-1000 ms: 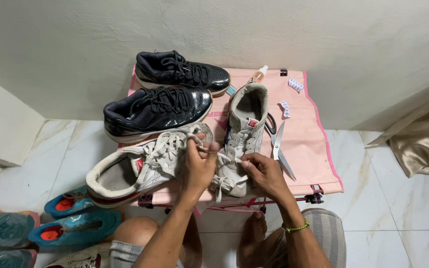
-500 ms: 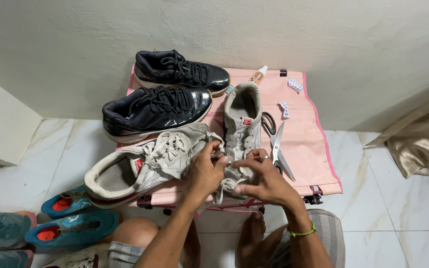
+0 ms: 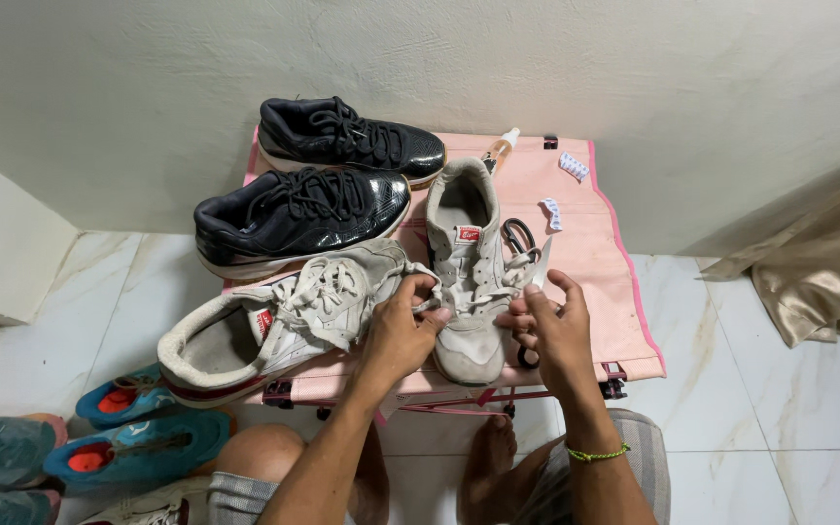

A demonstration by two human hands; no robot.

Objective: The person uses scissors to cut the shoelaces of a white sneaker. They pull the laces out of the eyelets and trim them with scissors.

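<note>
**Both hands on the laces of the upright grey shoe**

On the pink table [image 3: 624,292] a grey shoe [image 3: 469,282] lies toe towards the person, heel at twelve o'clock. The left hand [image 3: 402,331] comes in from seven o'clock and pinches a lace [image 3: 427,305] between thumb and fingers at the shoe's left side. The right hand [image 3: 551,326] sits at the shoe's four o'clock, fingers half curled about the lace ends there — a loose grasp, not a fist, with the forefinger lifted. Held from both sides like this, the lacing stays taut across the tongue and the shoe does not slide.

The second grey shoe [image 3: 274,326] lies at nine o'clock of the first, tipped on its side with its toe touching the left hand. Two black shoes [image 3: 313,209] rest at ten and eleven o'clock, against the wall. Scissors [image 3: 517,238] lie just beside the first shoe at two o'clock, in easy reach of the right hand — a small spray bottle [image 3: 500,151] stands off at twelve. Teal shoes [image 3: 138,437] sit on the floor at eight o'clock.
</note>
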